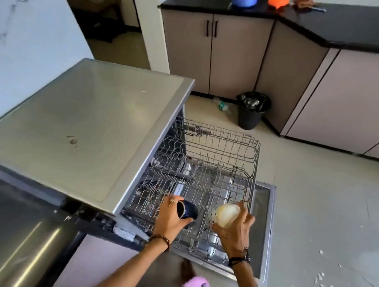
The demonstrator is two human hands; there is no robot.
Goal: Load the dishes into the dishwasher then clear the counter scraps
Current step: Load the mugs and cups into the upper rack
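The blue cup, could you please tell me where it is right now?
In the head view, the blue cup is low and centre, gripped by the left hand over the rack, left of the white cup.

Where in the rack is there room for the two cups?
Most of the rack is bare: the far end by its back rim and the middle. The near end is crowded, where the left hand grips a dark cup and the right hand a pale cup.
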